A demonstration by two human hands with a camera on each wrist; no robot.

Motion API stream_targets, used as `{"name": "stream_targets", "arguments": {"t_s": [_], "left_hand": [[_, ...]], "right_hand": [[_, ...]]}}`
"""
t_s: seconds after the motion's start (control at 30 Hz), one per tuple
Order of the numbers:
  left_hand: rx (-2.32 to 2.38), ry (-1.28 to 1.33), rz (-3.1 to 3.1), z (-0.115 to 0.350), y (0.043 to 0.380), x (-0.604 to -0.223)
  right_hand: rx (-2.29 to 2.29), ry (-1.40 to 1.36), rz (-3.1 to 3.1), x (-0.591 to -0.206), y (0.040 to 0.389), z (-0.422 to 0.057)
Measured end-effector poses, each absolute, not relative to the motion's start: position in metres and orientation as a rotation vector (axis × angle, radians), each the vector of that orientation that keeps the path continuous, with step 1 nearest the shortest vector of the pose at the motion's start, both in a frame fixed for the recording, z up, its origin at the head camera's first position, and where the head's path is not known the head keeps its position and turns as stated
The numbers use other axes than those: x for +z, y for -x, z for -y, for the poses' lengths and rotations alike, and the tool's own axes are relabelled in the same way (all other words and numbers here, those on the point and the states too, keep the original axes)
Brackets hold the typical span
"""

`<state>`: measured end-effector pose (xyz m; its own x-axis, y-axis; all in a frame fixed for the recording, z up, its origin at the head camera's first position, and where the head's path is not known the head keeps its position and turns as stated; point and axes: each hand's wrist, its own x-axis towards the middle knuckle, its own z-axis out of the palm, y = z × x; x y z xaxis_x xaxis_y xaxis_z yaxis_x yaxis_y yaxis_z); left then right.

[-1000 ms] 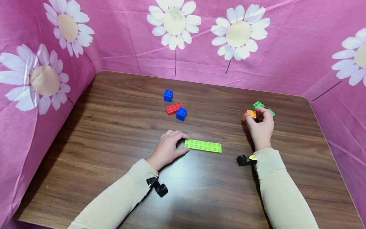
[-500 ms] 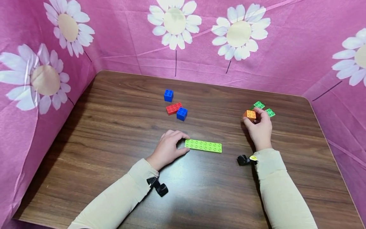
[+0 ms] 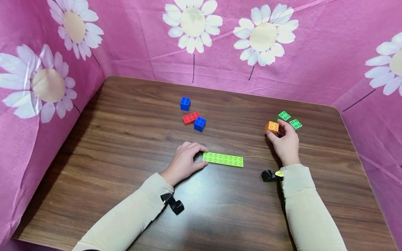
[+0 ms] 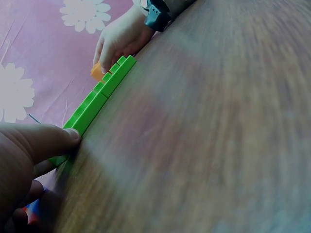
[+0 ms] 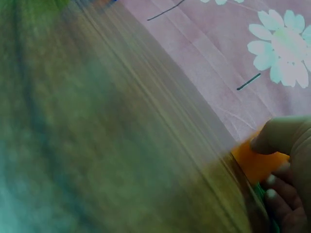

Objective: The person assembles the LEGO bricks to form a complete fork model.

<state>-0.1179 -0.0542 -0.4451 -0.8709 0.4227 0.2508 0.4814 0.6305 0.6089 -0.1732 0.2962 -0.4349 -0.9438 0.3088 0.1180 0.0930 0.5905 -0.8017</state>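
In the head view my left hand (image 3: 184, 162) pinches the left end of two lime green bricks (image 3: 223, 159), flat 2x4 ones lying end to end on the table. The left wrist view shows the thumb against the side of the lime green row (image 4: 99, 94). My right hand (image 3: 286, 146) grips an orange 2x2 brick (image 3: 272, 127) between thumb and fingers, at the right of the table. Two flat green 2x2 bricks, one farther back (image 3: 284, 115) and one to the right (image 3: 295, 123), lie just beyond that hand. Fingers hide part of the orange brick (image 5: 257, 160).
Back of centre, a red 2x4 brick (image 3: 190, 118) lies beside a blue 2x2 brick (image 3: 199, 124). Another blue brick (image 3: 185, 104) stands farther back. Pink flowered cloth (image 3: 220, 73) walls the brown wooden table (image 3: 125, 115) at the back and sides.
My right hand has shifted slightly left and nearer with the orange brick, away from the green bricks, uncovering more of the right-hand one. The left hand stays at the lime green bricks.
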Motion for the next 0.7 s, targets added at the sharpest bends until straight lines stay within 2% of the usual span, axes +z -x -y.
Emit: {"name": "stream_targets", "arguments": {"t_s": [0.37, 0.7], "left_hand": [[-1.071, 0.755, 2.786, 0.055, 0.12, -0.446], [-1.064, 0.754, 2.786, 0.055, 0.119, -0.443]], "right_hand": [[1.356, 0.294, 2.449, -0.439, 0.165, -0.289], [1.546, 0.052, 2.36, -0.444, 0.145, -0.271]]}}
